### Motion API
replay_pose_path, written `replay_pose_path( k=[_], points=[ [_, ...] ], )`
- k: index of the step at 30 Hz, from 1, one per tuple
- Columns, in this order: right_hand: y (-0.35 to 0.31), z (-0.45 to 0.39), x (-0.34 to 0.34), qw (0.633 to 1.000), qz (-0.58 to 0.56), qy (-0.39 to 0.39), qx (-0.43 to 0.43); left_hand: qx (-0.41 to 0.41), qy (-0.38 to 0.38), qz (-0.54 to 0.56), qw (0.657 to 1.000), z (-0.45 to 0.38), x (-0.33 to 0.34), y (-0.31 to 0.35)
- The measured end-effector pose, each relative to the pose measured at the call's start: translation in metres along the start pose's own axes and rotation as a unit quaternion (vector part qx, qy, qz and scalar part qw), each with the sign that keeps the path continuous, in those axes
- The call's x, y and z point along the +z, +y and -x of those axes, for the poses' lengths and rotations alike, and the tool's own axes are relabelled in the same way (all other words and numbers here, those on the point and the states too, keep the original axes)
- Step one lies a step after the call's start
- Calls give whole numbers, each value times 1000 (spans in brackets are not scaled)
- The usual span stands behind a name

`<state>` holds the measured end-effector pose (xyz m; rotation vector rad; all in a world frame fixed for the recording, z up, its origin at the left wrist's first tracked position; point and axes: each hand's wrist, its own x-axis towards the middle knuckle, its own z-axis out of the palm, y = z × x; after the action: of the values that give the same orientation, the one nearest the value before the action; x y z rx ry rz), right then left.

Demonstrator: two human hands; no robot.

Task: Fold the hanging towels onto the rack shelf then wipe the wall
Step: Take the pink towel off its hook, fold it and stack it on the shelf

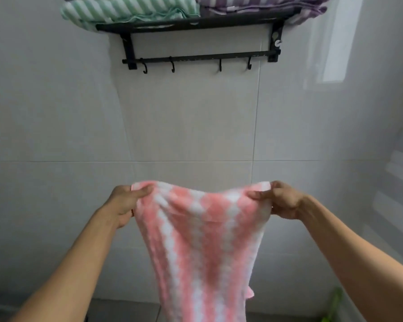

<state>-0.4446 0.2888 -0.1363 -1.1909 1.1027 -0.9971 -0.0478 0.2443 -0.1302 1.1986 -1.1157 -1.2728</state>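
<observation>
The left hand (126, 201) and right hand (282, 199) each pinch a top corner of the pink towel (200, 240), hanging at 6 o'clock below the rack (196, 22) at 12.

- The pink-and-white striped towel (196, 228) is showing as soft, fluffy cloth with a matt, ribbed pile, bunching where the hands are pinching its top corners.
- At twelve o'clock, the rack (196, 22) is looking like black matt-painted metal, its hooks (172, 65) the same.
- On the rack shelf, the green towel (126, 8) and purple towel (254, 3) are showing thick plush cloth.
- The wall (68, 101) is gleaming as smooth, glossy grey tile, reflecting light at two o'clock.
</observation>
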Motion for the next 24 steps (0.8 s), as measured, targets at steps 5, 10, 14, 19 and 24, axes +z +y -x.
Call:
replay_pose_path(
  k=[5, 10, 14, 19, 24],
  points=[
    [0, 8, 4, 998, -65, 4, 1, -21, -80, 7, 997, 4, -10, 4],
    [-14, 10, 1, 993, -84, 86, -8, -37, 63, 18, 997, -1, -8, 4],
    [-37, 6, -1, 986, -25, 165, -5, -17, 118, 46, 992, -1, 6, 26],
    [-61, 8, 1, 978, 51, 202, 10, 66, 136, 46, 987, -10, 13, 45],
    [-77, 7, 1, 968, 57, 242, -20, 74, 154, 44, 984, -11, 14, 47]
  ],
)
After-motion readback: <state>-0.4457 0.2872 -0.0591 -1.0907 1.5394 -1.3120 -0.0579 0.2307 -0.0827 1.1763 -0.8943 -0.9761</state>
